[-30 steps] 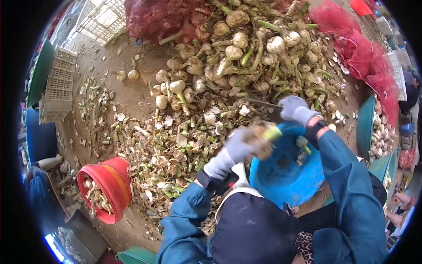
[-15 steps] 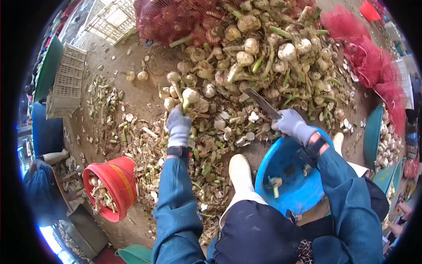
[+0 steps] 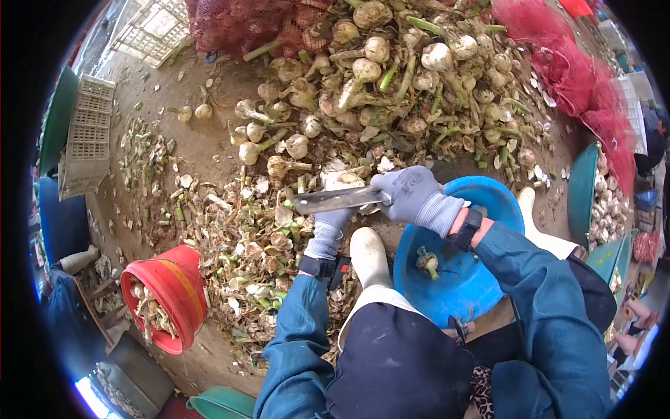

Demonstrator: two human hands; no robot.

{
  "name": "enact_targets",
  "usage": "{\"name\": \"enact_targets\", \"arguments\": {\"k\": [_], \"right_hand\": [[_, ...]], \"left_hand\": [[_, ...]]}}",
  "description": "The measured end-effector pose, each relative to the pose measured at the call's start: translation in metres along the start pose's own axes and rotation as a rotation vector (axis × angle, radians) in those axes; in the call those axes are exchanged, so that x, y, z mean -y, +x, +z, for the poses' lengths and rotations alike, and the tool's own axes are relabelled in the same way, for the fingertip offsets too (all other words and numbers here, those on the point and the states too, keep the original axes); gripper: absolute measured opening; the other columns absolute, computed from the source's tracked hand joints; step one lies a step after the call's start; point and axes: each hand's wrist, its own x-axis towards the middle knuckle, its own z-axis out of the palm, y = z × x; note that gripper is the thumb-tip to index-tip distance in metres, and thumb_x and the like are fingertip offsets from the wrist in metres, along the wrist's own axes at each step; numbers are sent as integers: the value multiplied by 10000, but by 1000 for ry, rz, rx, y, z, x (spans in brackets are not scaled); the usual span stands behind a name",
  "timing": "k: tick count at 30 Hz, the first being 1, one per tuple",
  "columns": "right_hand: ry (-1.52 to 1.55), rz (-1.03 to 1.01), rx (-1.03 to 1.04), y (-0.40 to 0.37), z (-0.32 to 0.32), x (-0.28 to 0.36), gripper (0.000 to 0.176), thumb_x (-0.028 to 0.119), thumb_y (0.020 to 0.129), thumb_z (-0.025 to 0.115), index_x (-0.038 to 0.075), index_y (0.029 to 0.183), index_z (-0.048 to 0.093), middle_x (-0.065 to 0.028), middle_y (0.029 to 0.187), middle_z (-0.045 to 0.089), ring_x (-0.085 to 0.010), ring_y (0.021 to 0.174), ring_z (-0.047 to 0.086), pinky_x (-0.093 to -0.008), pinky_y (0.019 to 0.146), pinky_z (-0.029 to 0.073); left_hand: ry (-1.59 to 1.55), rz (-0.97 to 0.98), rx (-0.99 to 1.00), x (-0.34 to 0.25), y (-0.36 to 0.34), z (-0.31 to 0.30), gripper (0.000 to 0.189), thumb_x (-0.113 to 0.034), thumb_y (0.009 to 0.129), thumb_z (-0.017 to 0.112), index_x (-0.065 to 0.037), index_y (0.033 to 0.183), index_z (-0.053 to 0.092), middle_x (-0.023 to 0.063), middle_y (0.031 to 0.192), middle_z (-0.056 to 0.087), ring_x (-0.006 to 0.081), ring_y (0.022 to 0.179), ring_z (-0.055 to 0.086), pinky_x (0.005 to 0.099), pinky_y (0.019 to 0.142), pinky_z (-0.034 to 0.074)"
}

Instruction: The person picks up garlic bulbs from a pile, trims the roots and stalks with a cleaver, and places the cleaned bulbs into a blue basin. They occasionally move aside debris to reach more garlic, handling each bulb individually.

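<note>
My right hand (image 3: 413, 197), in a grey glove, is wrapped round the handle of a knife (image 3: 335, 200). Its broad, dirty blade points left and lies across my left hand (image 3: 333, 219), also gloved. The blade hides most of the left fingers. Just beyond the blade a pale garlic bulb (image 3: 343, 179) shows, apparently in the left hand's grip. A heap of garlic (image 3: 419, 84) with stems still on spreads ahead of both hands. Below my right wrist stands a blue basin (image 3: 447, 297) with a trimmed garlic bulb (image 3: 426, 263) inside.
Cut stems and skins (image 3: 258, 244) litter the ground between my boots and the heap. A red bucket (image 3: 188, 293) with scraps leans at the left. White crates (image 3: 91, 133) stand farther left. Red netting (image 3: 576, 84) lies at the right, near a green tub (image 3: 583, 188) of garlic bulbs.
My left hand has drawn back and right from the heap's edge with garlic. My right hand has brought the knife leftward, so the blade now crosses the left hand. The view has shifted slightly.
</note>
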Motion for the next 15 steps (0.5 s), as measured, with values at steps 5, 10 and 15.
{"name": "enact_targets", "arguments": {"k": [5, 10, 15], "right_hand": [[-64, -27, -139, 1, 14, -3, 184, 226, 670, 554, 120, 811, 500, -71, 739, 572, -254, 726, 577, -379, 602, 444], [-20, 34, -169, -4, 28, -33, 217, 206, 635, 588, 145, 825, 501, -57, 774, 574, -246, 745, 578, -374, 619, 449], [-56, 34, -157, -6, 30, -39, 248, 205, 619, 599, 165, 844, 505, -49, 744, 575, -248, 729, 579, -376, 608, 444]], "left_hand": [[-244, -188, 80, 1, -2, 3, 317, -327, 751, 557, -124, 993, 580, 58, 990, 585, 225, 927, 525, 346, 810, 388], [-655, -217, -131, -25, -11, 9, 231, -140, 697, 633, -48, 907, 607, 64, 881, 619, 186, 815, 583, 298, 732, 450], [-731, -368, -192, -50, -15, -1, 212, -72, 644, 671, -8, 835, 604, 70, 827, 620, 165, 758, 589, 267, 699, 459]]}}
